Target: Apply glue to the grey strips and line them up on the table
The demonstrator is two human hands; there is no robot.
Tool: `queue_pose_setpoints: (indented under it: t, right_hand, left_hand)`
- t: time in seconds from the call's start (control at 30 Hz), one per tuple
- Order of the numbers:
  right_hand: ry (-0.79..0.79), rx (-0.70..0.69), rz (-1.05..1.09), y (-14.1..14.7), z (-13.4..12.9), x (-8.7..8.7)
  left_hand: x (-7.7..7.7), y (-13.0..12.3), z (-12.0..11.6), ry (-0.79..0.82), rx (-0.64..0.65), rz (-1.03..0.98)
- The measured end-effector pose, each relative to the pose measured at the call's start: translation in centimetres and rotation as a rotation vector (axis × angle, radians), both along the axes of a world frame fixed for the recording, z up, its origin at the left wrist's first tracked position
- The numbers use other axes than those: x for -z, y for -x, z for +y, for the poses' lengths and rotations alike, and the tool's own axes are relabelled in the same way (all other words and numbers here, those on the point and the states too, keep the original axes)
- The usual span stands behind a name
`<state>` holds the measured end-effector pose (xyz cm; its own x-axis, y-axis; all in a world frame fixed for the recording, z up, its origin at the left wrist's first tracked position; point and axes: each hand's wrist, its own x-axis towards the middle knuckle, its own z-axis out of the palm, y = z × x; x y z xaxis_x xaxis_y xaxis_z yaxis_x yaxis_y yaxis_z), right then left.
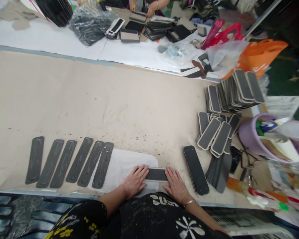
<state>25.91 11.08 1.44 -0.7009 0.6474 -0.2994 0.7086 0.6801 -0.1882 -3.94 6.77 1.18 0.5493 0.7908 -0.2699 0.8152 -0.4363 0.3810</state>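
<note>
In the head view a dark grey rounded strip with a pale border (156, 174) lies crosswise at the table's near edge, on a white sheet (129, 162). My left hand (136, 181) rests flat over its left end, fingers stretched out. On its right end lies my right hand (176, 186), fingers also extended and thumb apart. The ends of the strip are hidden under my hands. To the left, several grey strips with glossy smears (81, 161) lie in a slanted row. Right of my right hand is a black strip stack (196, 170) with small holes at its corners.
Pale-edged strips lie in a loose heap (210, 132), with upright stacks (239, 89) behind. A purple bucket (248, 136) stands at the right, near an orange bag (261, 56). Across the table, another person's hands (151, 8) handle pieces beside a dark plastic bag (89, 25).
</note>
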Motion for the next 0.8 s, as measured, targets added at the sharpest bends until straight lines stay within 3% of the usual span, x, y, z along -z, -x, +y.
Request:
queue_pose_setpoints:
  t: [0.33, 0.53, 0.8]
  right_hand:
    - [0.047, 0.048, 0.073, -0.3, -0.4, 0.7]
    - [0.167, 0.094, 0.197, -0.7, -0.1, 0.2]
    - [0.236, 0.317, 0.281, -0.7, 1.7, -1.9]
  left_hand:
    - [0.7, 0.3, -0.4, -0.042, -0.004, -0.012]
    - [-1.2, 0.2, 0.5, -0.020, -0.062, -0.030]
    - [-3.9, -3.0, 2.9, 0.145, -0.363, 0.104]
